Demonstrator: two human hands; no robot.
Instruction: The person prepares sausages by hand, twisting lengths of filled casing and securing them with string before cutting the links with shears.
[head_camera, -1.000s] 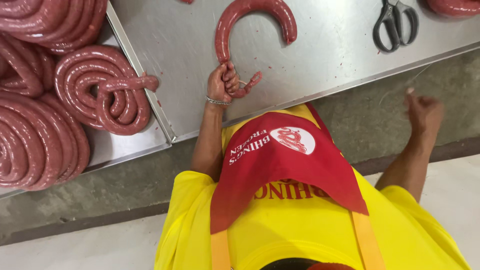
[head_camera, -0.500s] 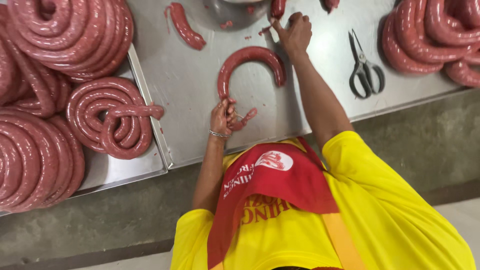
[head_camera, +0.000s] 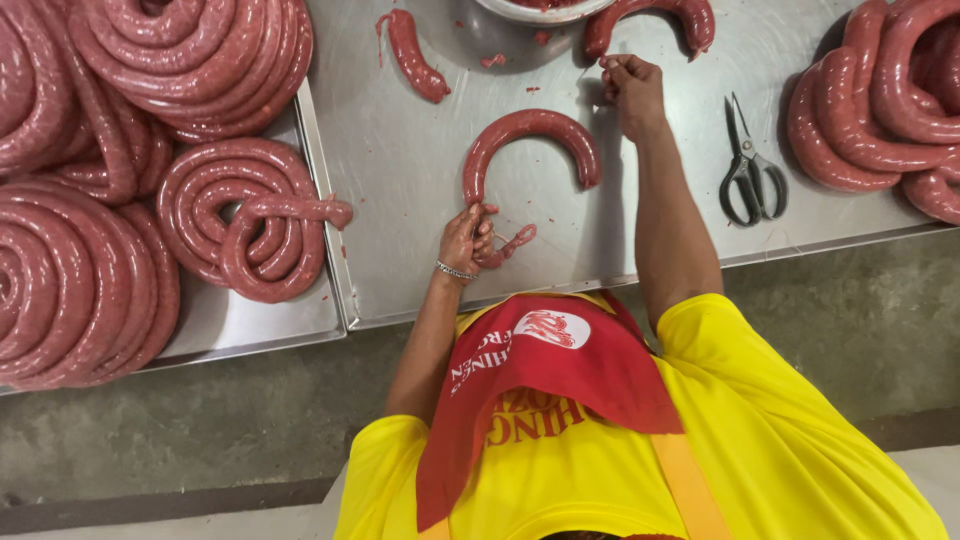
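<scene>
Head view looks down on a steel table, where a horseshoe-shaped sausage lies with its arch on the far side and both ends pointing near; the left hand is clenched around its left end, fingers pinching the casing where a thin twisted tail trails off to the right; the right hand reaches far, fingers closed in a pinch just beside the far curved sausage, though what it grips, if anything, I cannot tell; the horseshoe piece is deep pink-red, glossy, plump and evenly thick; it looks soft, limp and slippery, with a thin casing that would likely tear or burst if squeezed hard; the tied ends seem the safest hold, with the middle supported; scissors lie to the right; coiled sausages fill the left tray.
</scene>
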